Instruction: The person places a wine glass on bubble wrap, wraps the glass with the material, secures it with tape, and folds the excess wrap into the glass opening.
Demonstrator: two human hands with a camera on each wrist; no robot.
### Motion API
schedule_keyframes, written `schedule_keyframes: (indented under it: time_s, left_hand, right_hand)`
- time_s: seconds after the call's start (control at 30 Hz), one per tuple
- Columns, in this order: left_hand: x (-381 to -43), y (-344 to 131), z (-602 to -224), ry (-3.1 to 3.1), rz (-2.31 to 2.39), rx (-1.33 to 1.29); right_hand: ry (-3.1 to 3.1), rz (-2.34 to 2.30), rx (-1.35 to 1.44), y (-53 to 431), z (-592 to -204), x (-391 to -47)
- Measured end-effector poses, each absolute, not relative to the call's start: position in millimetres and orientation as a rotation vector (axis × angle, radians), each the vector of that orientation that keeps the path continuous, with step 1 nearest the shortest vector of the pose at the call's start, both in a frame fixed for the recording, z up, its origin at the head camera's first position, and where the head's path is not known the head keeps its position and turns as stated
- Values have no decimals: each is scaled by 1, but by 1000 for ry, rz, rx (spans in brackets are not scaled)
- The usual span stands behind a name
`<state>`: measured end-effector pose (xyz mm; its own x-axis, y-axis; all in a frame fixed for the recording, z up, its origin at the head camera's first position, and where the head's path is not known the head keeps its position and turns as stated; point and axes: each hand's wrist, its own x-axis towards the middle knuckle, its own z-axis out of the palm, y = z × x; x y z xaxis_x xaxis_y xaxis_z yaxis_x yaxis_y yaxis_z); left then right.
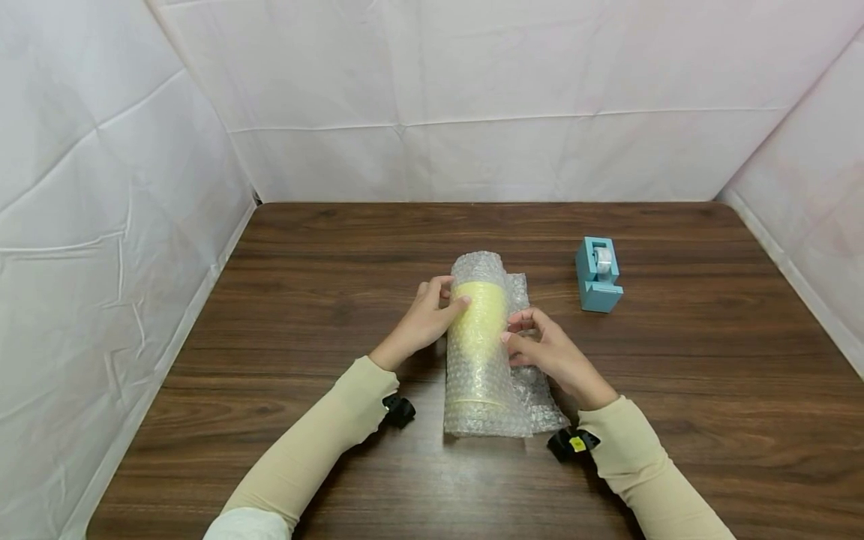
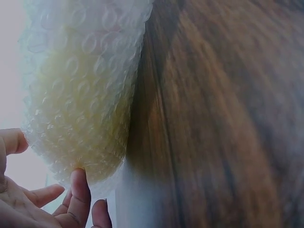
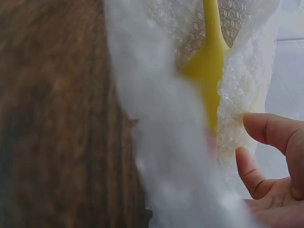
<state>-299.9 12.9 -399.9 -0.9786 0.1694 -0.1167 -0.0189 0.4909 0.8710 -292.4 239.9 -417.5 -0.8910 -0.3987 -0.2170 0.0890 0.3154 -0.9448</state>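
Note:
A yellow stemmed goblet lies on its side, its wide bowl toward the far side of the table and its thin stem toward the near side. Clear bubble wrap is rolled around it, and a loose flap spreads out on the right. My left hand holds the roll's left side near the bowl, thumb on top. With thumb and fingers my right hand pinches the wrap's edge on the right. Inside the gap of the wrap, the yellow stem shows in the right wrist view.
A light blue tape dispenser with a roll of clear tape stands at the right, beyond my right hand. Dark wood tabletop lies under everything. White cloth walls enclose the back and sides.

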Motion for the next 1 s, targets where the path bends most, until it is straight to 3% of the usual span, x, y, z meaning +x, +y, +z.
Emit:
schedule_keyframes:
  time_s: [1.0]
  left_hand:
    - [-300, 11, -398, 2551, 1511, 144]
  right_hand:
    - [2225, -1595, -224, 242, -416, -294]
